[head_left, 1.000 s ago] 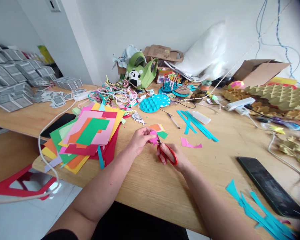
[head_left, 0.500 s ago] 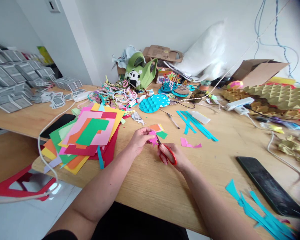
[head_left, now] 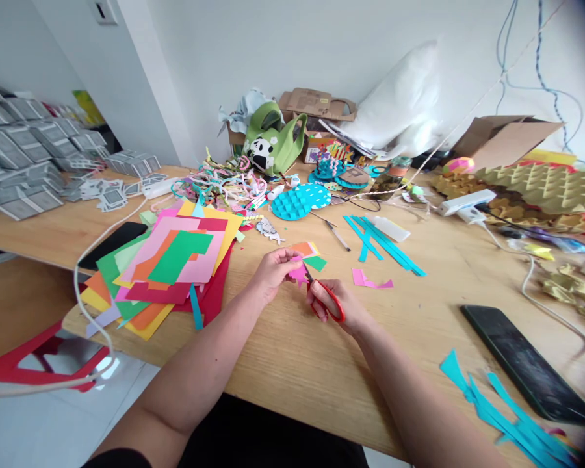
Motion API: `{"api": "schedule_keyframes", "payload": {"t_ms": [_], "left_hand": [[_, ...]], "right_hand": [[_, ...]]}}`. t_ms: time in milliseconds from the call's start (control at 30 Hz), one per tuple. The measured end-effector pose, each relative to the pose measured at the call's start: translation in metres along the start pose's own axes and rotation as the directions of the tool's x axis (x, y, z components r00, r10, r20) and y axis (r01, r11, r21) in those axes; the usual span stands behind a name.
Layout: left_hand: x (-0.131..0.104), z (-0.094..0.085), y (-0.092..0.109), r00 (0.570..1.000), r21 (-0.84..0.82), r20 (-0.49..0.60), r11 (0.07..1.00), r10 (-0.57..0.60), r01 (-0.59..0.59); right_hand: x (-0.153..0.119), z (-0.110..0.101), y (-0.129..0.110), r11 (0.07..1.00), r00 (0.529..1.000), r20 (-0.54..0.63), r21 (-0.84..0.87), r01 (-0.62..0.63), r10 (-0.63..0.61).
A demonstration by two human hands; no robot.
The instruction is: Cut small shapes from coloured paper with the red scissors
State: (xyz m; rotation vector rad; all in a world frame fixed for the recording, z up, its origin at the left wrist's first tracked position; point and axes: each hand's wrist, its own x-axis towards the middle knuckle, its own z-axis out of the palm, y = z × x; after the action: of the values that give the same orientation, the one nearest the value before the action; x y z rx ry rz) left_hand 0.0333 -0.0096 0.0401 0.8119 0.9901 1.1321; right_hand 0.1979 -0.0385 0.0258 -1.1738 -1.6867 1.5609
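Observation:
My left hand (head_left: 275,273) pinches a small piece of magenta paper (head_left: 299,275) with a jagged lower edge. In my right hand (head_left: 344,309) is a pair of scissors (head_left: 340,308) with red handles, the fingers closed around them. The scissor blades meet the right side of the magenta paper; how far they stand apart is too small to tell. Just beyond the hands lie small orange and green paper pieces (head_left: 316,263). A pink paper offcut (head_left: 372,279) rests on the table to the right of the scissors.
A stack of coloured paper (head_left: 209,260) spreads at the left. Blue paper strips (head_left: 387,246), a pen (head_left: 338,235) and a white bottle (head_left: 391,229) lie ahead. At the right are a dark phone (head_left: 526,364), more blue scraps (head_left: 497,413) and egg trays (head_left: 541,185). A green panda bag (head_left: 277,140) stands behind.
The magenta paper has turned slightly between the left fingers, at the scissor tips. Both hands and everything else stay nearly where they were.

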Motion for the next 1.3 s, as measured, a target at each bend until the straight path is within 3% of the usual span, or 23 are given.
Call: {"api": "schedule_keyframes", "payload": {"t_ms": [400, 633, 1000, 1300], "left_hand": [[0.0015, -0.0016, -0.0017, 1.000, -0.047, 0.011, 0.999, -0.002, 0.002], [0.0031, -0.0040, -0.0015, 0.998, -0.130, 0.029, 0.990, -0.056, 0.060], [0.0006, -0.0032, -0.0017, 0.981, 0.077, 0.094, 0.983, -0.171, 0.164], [-0.0012, -0.0031, 0.0029, 0.969, -0.075, 0.163, 0.977, -0.187, 0.201]], "right_hand": [[-0.0012, -0.0003, -0.0012, 0.999, 1.000, 0.022, 0.050, 0.019, -0.020], [0.0012, 0.0039, 0.0019, 0.951, 0.997, 0.029, 0.304, 0.059, -0.071], [0.0030, 0.0029, 0.0026, 0.916, 0.999, 0.044, 0.401, 0.002, -0.021], [0.0012, 0.0024, 0.0011, 0.899, 0.989, 0.142, 0.437, -0.017, -0.051]]}}
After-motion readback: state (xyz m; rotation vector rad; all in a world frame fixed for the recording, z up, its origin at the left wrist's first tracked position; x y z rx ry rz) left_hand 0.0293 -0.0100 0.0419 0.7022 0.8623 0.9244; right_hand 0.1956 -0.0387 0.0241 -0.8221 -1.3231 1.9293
